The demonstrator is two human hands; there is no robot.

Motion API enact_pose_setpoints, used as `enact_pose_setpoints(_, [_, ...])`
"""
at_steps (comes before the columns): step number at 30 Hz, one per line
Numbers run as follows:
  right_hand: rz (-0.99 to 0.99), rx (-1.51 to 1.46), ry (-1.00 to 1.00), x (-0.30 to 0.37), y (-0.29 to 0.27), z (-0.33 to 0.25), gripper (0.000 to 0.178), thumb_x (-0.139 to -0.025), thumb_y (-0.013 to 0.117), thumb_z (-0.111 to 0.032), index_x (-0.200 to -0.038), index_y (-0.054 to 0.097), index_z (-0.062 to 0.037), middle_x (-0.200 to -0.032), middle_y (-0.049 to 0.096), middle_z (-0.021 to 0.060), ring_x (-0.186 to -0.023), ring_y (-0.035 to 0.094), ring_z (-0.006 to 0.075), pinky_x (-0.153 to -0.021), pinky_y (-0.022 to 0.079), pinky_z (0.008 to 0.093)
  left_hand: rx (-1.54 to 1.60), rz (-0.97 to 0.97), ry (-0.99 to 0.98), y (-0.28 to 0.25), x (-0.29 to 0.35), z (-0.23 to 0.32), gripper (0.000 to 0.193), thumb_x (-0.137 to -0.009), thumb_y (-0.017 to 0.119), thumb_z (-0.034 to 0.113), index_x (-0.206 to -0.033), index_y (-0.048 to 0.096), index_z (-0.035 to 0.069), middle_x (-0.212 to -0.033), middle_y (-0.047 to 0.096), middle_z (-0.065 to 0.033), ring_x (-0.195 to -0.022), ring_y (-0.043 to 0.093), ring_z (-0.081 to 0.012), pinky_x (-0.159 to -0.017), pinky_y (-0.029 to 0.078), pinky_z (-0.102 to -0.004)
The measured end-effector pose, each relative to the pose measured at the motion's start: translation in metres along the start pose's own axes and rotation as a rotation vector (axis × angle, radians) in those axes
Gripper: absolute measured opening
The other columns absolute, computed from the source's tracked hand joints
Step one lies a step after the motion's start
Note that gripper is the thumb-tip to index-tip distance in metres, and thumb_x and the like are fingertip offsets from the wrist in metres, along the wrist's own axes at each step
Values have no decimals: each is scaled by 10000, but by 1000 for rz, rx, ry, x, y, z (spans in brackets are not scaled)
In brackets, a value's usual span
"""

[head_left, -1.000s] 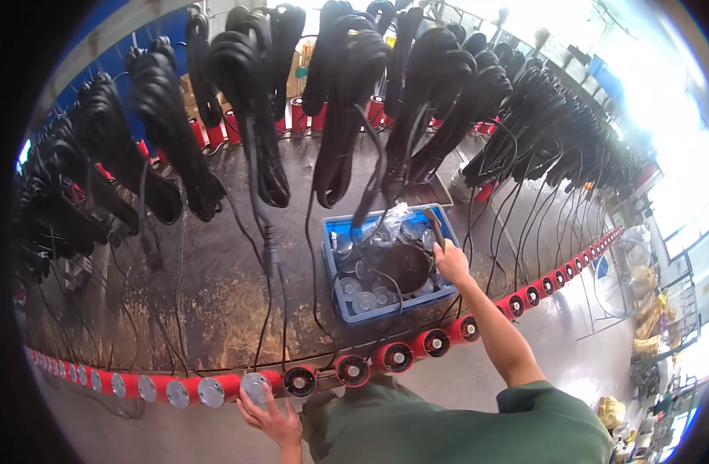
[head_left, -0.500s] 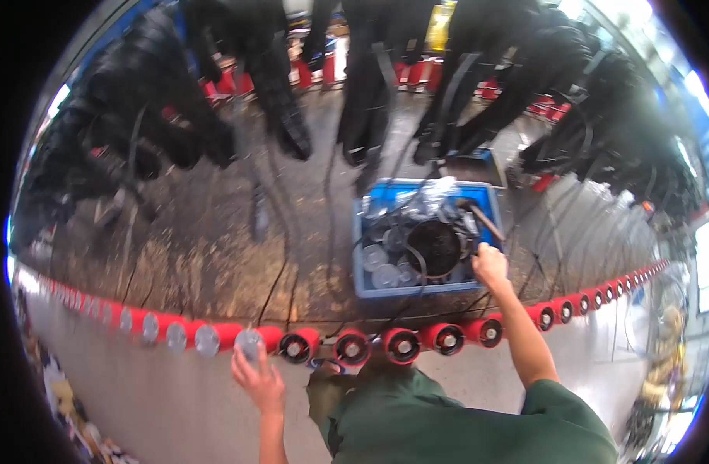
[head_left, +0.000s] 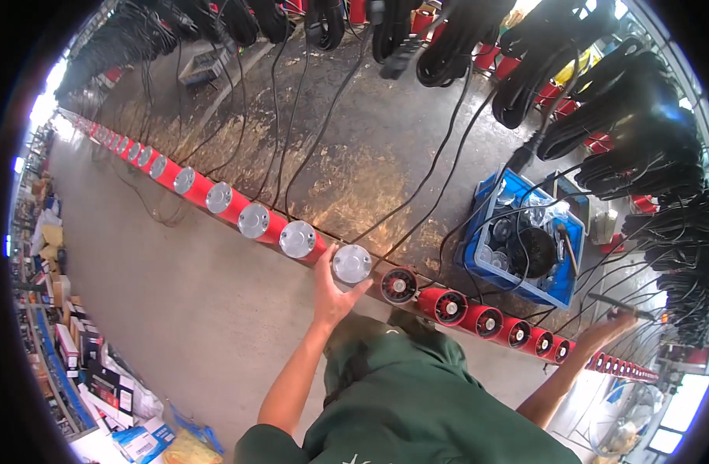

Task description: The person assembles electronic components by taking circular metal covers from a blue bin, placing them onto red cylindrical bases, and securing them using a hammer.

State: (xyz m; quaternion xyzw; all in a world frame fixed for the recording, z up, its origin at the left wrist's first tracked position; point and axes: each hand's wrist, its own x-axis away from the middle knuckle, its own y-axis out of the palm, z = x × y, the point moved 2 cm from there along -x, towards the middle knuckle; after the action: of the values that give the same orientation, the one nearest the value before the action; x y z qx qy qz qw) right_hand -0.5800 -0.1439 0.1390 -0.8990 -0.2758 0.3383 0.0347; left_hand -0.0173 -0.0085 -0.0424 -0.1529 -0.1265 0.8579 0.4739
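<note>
The left hand (head_left: 336,300) cups one clear disc (head_left: 352,264) while the right hand (head_left: 606,331) grips one dark tool (head_left: 637,312).

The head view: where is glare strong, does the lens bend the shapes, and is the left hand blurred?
In the head view, glare whitens the white panels at lower right and the far left rim; the row of red cylinders looks slightly bowed, and black borders the round image; the left hand looks fairly sharp.
</note>
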Motion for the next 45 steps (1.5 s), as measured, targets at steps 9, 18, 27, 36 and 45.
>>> enact_pose_setpoints(9, [-1351, 17, -293, 161, 155, -164, 217, -850, 701, -98, -1040, 602, -63, -845, 567, 69, -671, 581, 226, -606, 487, 360, 211, -87, 209, 11, -29, -20, 974, -695, 991, 259, -1484, 474, 19, -1370, 624, -160, -1242, 636, -333, -1072, 513, -445])
enact_pose_setpoints(18, [-1893, 659, -1481, 251, 232, -260, 682, -675, 827, -82, -1303, 562, -56, -1120, 548, 89, -1062, 564, 276, -915, 490, 373, 365, -5, 263, 7, -36, -34, 838, -640, 989, 286, -1347, 586, 88, -1263, 657, -146, -1160, 633, -381, -1034, 482, -494])
enact_pose_setpoints(27, [-1702, 627, -2121, 274, 271, -293, 332, -898, 686, -217, -1223, 634, -170, -1050, 572, -16, -1018, 583, 157, -797, 443, 303, 404, -31, 182, 1, -41, -36, 785, -610, 1006, 265, -1276, 627, 92, -1242, 631, -112, -1085, 679, -332, -897, 598, -437])
enact_pose_setpoints(36, [-1680, 511, -2209, 275, 267, -288, 357, -851, 728, -224, -1191, 639, -159, -970, 568, -14, -916, 604, 163, -667, 456, 312, 407, -6, 185, 5, -38, -39, 766, -619, 1002, 273, -1264, 634, 86, -1226, 634, -109, -1040, 715, -344, -835, 613, -428])
enact_pose_setpoints(45, [-2298, 1325, 624, 300, 229, -306, 192, -936, 679, -101, -1095, 571, -102, -851, 546, 29, -699, 560, 149, -593, 487, 300, 387, 16, 205, 4, -36, -39, 756, -624, 997, 271, -1265, 635, 99, -1212, 630, -111, -1043, 717, -350, -839, 605, -446])
